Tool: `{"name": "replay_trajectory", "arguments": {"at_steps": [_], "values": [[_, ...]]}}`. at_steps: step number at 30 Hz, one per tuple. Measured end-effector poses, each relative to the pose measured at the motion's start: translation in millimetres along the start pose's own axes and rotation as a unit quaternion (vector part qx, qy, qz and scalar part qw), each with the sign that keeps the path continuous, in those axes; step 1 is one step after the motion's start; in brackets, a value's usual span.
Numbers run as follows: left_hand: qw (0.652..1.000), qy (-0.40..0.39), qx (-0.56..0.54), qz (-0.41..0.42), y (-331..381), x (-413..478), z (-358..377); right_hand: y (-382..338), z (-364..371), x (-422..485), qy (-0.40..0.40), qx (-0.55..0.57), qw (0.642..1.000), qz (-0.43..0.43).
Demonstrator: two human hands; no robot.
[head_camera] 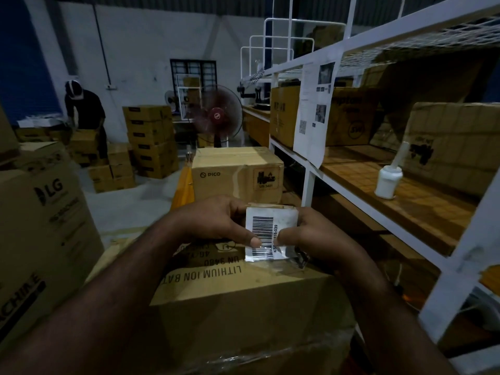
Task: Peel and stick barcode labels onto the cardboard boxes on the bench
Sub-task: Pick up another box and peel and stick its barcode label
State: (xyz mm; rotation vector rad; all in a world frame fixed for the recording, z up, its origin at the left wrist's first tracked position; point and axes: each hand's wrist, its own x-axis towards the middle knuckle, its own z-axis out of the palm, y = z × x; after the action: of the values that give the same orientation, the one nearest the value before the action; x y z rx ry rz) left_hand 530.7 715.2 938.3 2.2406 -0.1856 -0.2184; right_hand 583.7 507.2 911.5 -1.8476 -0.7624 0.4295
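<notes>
Above the brown cardboard box printed LITHIUM ION, a white rectangular barcode label is held facing the camera between both hands. The left hand pinches it, thumb on the bars, and the right hand pinches its lower right edge. Behind stand a PICO-marked cardboard box, a white metal shelf rack holding a white plastic bottle, and a red pedestal fan.

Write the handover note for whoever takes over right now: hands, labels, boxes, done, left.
Left hand: grips the barcode label, thumb on its face.
Right hand: pinches the same label's lower edge.
Label is held above the lithium-ion box; PICO box stands behind it.
Done: no barcode label seen stuck on either box.
Left: peel this label, stick it, then label the other box.
</notes>
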Motion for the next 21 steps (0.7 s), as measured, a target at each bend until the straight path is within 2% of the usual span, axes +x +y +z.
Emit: {"name": "replay_trajectory", "arguments": {"at_steps": [5,13,16,21], "values": [[0.999,-0.028,0.037,-0.018,3.5,3.3,9.0,3.7,-0.4,-0.1,0.0,0.02,1.0,-0.01],[0.999,-0.021,0.035,-0.004,4.6,4.2,13.9,5.3,-2.3,-1.2,0.014,0.033,0.999,-0.028],[1.0,-0.014,0.021,0.002,4.6,4.7,13.1,4.5,-2.3,-2.7,0.025,0.086,0.995,-0.051],[0.999,0.041,-0.028,0.018,3.5,5.0,11.2,5.8,-0.6,0.0,0.072,0.184,0.977,-0.083]]}}
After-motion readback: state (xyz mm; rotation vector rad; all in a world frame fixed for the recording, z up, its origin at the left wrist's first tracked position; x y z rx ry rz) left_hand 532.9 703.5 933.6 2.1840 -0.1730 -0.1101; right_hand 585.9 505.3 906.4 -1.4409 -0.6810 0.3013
